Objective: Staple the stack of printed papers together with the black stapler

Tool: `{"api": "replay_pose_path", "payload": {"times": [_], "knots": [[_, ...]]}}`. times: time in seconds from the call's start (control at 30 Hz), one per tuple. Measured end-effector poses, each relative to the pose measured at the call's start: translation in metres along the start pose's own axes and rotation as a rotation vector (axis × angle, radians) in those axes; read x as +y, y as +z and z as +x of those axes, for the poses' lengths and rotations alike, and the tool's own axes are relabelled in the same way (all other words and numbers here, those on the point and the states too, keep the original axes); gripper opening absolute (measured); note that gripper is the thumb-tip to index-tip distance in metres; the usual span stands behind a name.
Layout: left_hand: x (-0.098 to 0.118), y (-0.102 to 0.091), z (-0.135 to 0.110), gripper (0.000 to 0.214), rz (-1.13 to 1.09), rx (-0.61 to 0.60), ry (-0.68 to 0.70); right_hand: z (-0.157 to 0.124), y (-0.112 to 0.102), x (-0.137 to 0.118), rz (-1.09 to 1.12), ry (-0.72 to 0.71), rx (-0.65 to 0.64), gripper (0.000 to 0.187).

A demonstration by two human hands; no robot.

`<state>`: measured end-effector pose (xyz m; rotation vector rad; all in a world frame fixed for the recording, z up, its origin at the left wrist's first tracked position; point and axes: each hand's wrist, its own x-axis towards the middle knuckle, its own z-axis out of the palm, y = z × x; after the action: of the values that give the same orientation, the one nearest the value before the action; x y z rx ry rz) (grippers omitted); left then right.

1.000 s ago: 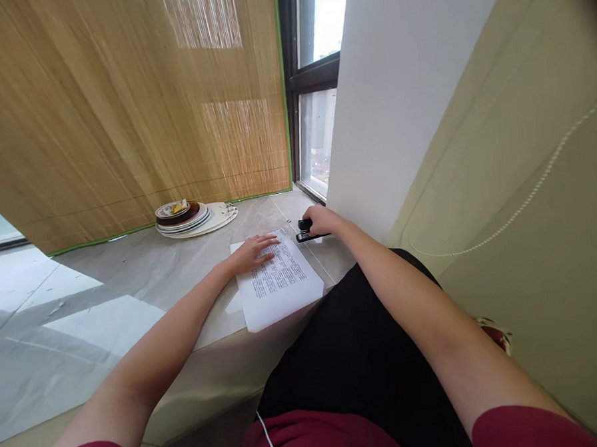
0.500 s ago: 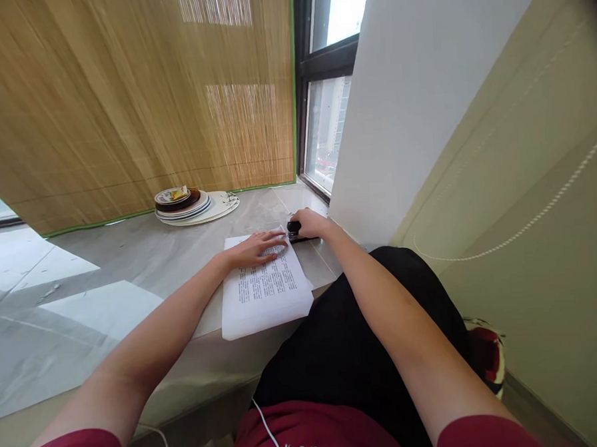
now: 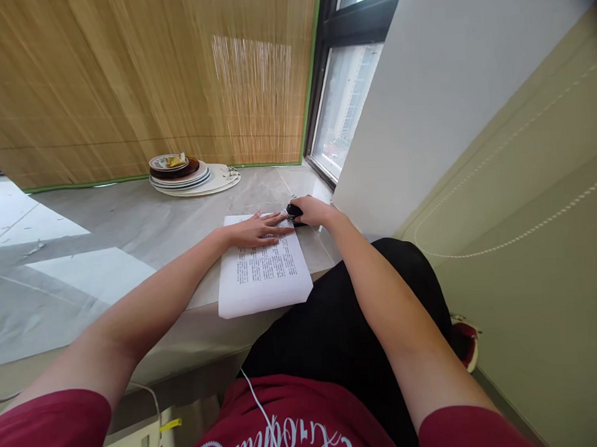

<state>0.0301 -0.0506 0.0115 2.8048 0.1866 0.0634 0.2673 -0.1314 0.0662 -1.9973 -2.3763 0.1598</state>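
Note:
A printed sheet of paper (image 3: pixel 262 289), perhaps a thin stack, lies on the stone ledge with its near edge hanging over the front. My left hand (image 3: pixel 256 231) rests flat on its upper part, fingers spread toward the right edge. My right hand (image 3: pixel 314 211) is wrapped round a black stapler (image 3: pixel 294 211) at the paper's upper right corner. The stapler's front end meets that corner; whether its jaws are pressed together is too small to tell. My right palm and fingers hide the stapler's rear.
Several stacked plates (image 3: pixel 181 179) stand at the back of the ledge (image 3: pixel 179 236), before a bamboo blind (image 3: pixel 135 78). A window (image 3: pixel 347 107) and white wall (image 3: pixel 422 97) close off the right. A bead chain (image 3: pixel 480 254) hangs farther right. A white cable (image 3: pixel 258 402) crosses my shirt.
The stapler has come left onto the paper's upper right corner, with my right hand round it. My left hand stays flat on the paper. The camera view has tilted slightly.

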Motion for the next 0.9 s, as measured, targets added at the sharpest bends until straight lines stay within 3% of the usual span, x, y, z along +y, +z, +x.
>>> {"api": "replay_pose_path", "payload": {"times": [0.63,0.9], "knots": [[-0.001,0.001,0.000,0.057,-0.019,-0.018,-0.028,0.003,0.013,-0.006,-0.081,0.044,-0.026,0.027],[-0.008,0.006,0.001,0.056,-0.071,0.034,-0.030,0.004,0.013,-0.009,-0.063,0.064,-0.050,0.025]]}}
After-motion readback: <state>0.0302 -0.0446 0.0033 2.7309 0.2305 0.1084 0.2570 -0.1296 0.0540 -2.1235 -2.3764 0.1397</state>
